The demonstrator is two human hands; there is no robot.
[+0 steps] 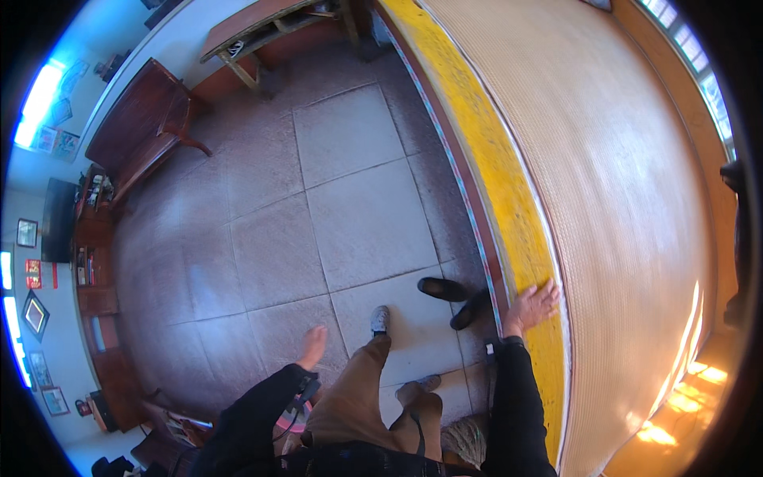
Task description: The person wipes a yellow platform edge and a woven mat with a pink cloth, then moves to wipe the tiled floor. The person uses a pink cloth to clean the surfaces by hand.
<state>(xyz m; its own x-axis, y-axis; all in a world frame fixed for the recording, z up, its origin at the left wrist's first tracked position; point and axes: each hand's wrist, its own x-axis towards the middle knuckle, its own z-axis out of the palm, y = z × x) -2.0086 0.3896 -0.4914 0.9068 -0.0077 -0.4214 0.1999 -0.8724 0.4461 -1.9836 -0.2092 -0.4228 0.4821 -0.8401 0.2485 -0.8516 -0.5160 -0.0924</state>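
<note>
My right hand lies on the yellow wooden edge of a raised platform bed, fingers spread and holding nothing. Its fingertips reach the white border of a woven mat that covers the platform. Lower and to the left, my left hand hangs above the tiled floor, empty and touching nothing. A black shoe and a second black shoe sit on the floor by the platform's side, near my right hand. My feet, in grey shoes, stand on the tiles.
A wooden bench and a worn wooden table stand along the far wall. Wooden cabinets line the left side below a television. Close to my legs are broom bristles and a pink-rimmed basin.
</note>
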